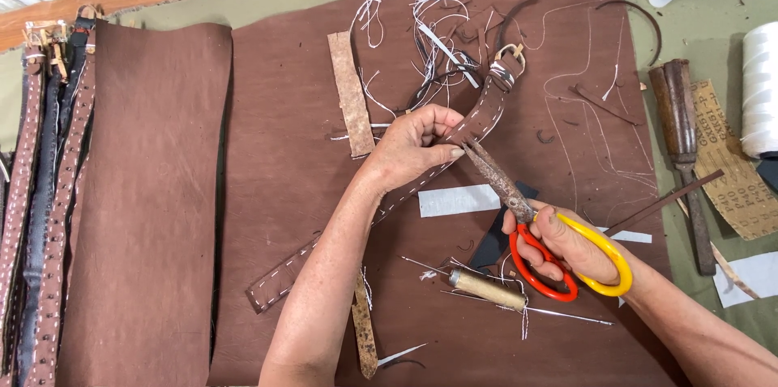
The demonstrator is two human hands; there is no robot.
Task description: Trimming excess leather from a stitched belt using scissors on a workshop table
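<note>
Brown leather sheet (284,152); diagonal belt (389,200) pinched in left hand (413,148), right hand (567,245) gripping scissors (519,209).

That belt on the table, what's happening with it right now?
A person is working on a brown stitched belt laid across a big brown leather sheet. The left hand pinches the belt, while the right hand holds rusty scissors with one red and one yellow handle, blade tips at the belt beside the left fingers. An awl lies near the scissors, and thread scraps sit above.
</note>
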